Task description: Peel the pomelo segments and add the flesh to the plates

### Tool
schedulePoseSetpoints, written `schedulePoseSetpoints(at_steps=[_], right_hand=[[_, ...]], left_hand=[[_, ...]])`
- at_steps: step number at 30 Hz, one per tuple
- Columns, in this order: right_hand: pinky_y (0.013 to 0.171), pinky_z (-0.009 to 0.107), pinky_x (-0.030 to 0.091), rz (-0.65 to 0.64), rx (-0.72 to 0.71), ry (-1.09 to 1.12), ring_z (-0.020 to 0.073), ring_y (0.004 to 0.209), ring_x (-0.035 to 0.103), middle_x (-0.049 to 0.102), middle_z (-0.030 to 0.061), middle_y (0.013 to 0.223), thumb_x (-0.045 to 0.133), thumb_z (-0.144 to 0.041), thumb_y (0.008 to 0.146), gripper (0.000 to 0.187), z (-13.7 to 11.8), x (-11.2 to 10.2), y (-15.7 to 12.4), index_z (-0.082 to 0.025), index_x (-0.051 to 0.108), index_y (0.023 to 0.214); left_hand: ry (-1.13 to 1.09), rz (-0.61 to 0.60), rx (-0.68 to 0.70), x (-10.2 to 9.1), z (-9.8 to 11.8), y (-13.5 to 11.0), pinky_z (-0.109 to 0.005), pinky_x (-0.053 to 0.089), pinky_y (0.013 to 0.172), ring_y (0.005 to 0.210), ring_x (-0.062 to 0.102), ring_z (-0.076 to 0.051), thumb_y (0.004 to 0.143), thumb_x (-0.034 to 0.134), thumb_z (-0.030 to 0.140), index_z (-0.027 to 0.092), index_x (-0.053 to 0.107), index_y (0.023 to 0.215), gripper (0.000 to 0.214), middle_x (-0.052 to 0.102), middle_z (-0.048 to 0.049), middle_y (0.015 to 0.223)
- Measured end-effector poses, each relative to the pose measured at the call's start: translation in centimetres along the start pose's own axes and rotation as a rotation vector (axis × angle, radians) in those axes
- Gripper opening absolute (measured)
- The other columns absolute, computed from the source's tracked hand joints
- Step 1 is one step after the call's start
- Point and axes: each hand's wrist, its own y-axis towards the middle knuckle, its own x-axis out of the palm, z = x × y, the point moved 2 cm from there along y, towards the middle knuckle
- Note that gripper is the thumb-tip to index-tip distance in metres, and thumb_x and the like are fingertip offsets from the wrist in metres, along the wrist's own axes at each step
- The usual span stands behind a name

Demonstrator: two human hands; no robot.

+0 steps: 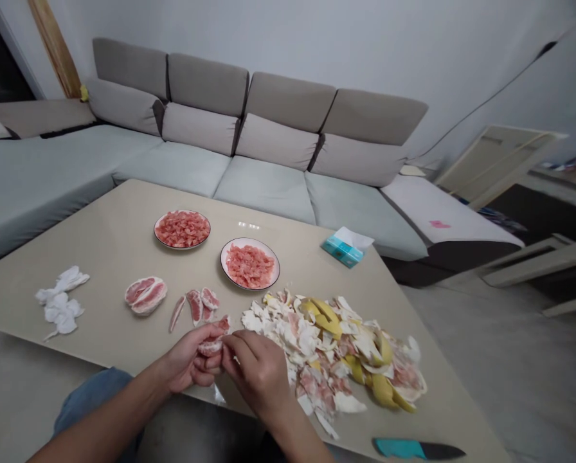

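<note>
My left hand (189, 357) and my right hand (258, 374) meet above the table's near edge, both pinching a pink pomelo segment (211, 346). Its membrane is partly pulled apart, and my fingers hide much of it. Just beyond my hands lie several peeled-open segments (196, 305), with a larger pair of segments (146, 296) to their left. A heap of white pith and yellow pomelo peel (331, 354) spreads to the right of my right hand. Two plates of pink pulp stand farther off, a nearer one (249, 263) and a farther one (182, 229).
Crumpled white tissues (61, 302) lie at the left of the beige table (99, 257). A teal-handled knife (413, 449) rests at the near right edge, and a teal tissue box (346, 247) stands at the far edge. A grey sofa (263, 186) runs behind the table.
</note>
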Motion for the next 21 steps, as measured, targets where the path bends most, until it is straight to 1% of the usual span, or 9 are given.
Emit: schedulePoseSetpoints(at_steps=[6,8,10,12,14,15,18,20,21], right_hand=[[0.058,0.023,0.048,0.067,0.361,0.331,0.0135,0.062,0.059,0.062,0.0011,0.070,0.053,-0.010,0.078,0.012,1.3,-1.3,0.3,-0.019,0.061,0.076],[0.058,0.024,0.048,0.045,0.413,0.407,0.0135,0.064,0.060,0.063,0.0021,0.075,0.050,-0.011,0.081,0.015,1.6,-1.9,0.4,-0.019,0.062,0.083],[0.058,0.024,0.047,0.028,0.412,0.428,0.0135,0.065,0.060,0.063,0.0023,0.076,0.045,-0.010,0.083,0.020,1.7,-2.4,0.3,-0.019,0.063,0.083],[0.056,0.024,0.043,0.060,0.398,0.342,0.0134,0.060,0.057,0.060,0.0007,0.067,0.041,-0.010,0.082,0.023,1.9,-2.9,0.1,-0.019,0.060,0.072],[0.054,0.025,0.039,0.079,0.411,0.152,0.0135,0.055,0.052,0.053,-0.0006,0.058,0.042,-0.013,0.083,0.025,2.7,-3.4,-0.2,-0.020,0.055,0.063],[0.052,0.025,0.037,0.057,0.431,0.038,0.0137,0.053,0.051,0.053,-0.0007,0.057,0.043,-0.016,0.084,0.024,3.2,-3.5,-0.5,-0.020,0.054,0.063],[0.050,0.026,0.034,-0.104,0.456,-0.269,0.0163,0.056,0.054,0.060,0.0037,0.066,0.054,-0.019,0.081,0.016,5.0,-3.5,-1.4,-0.021,0.059,0.066],[0.052,0.026,0.035,-0.157,0.426,-0.341,0.0202,0.066,0.059,0.065,0.0089,0.080,0.055,-0.011,0.076,0.014,5.4,-3.4,-1.8,-0.021,0.063,0.070],[0.054,0.027,0.037,-0.161,0.410,-0.312,0.0213,0.071,0.060,0.066,0.0101,0.084,0.053,-0.007,0.075,0.018,5.2,-3.2,-1.9,-0.021,0.064,0.073]], left_hand=[[0.001,-0.096,0.039,1.1,0.4,-0.7,-0.012,0.006,0.029,0.036,0.010,-0.004,0.082,0.054,0.037,0.017,0.041,0.048,0.041,0.034,0.0052,0.040],[-0.014,-0.145,0.066,1.4,0.6,-0.9,-0.012,0.006,0.030,0.037,0.010,-0.004,0.084,0.052,0.036,0.016,0.041,0.050,0.041,0.035,0.0047,0.042],[-0.028,-0.174,0.079,1.6,0.7,-1.1,-0.012,0.006,0.030,0.039,0.010,-0.004,0.086,0.050,0.036,0.016,0.042,0.051,0.041,0.035,0.0044,0.044],[-0.032,-0.170,0.088,1.6,0.8,-1.1,-0.012,0.007,0.030,0.040,0.010,-0.005,0.087,0.049,0.037,0.016,0.043,0.053,0.040,0.035,0.0040,0.044],[-0.029,-0.151,0.112,1.5,0.7,-1.1,-0.012,0.007,0.031,0.041,0.010,-0.005,0.087,0.048,0.036,0.017,0.043,0.055,0.038,0.036,0.0037,0.045],[-0.021,-0.138,0.131,1.5,0.7,-1.1,-0.012,0.008,0.031,0.041,0.010,-0.005,0.088,0.048,0.035,0.017,0.043,0.057,0.036,0.037,0.0037,0.045],[0.042,-0.077,0.211,1.5,0.6,-1.0,-0.013,0.008,0.034,0.039,0.008,-0.005,0.090,0.046,0.035,0.019,0.048,0.071,0.025,0.042,0.0046,0.046],[0.110,-0.023,0.273,1.6,0.5,-0.9,-0.013,0.008,0.035,0.039,0.008,-0.005,0.091,0.045,0.037,0.021,0.052,0.091,0.017,0.045,0.0053,0.048],[0.141,0.002,0.294,1.7,0.5,-0.9,-0.014,0.008,0.036,0.039,0.009,-0.005,0.092,0.044,0.039,0.023,0.051,0.101,0.020,0.046,0.0055,0.049]])
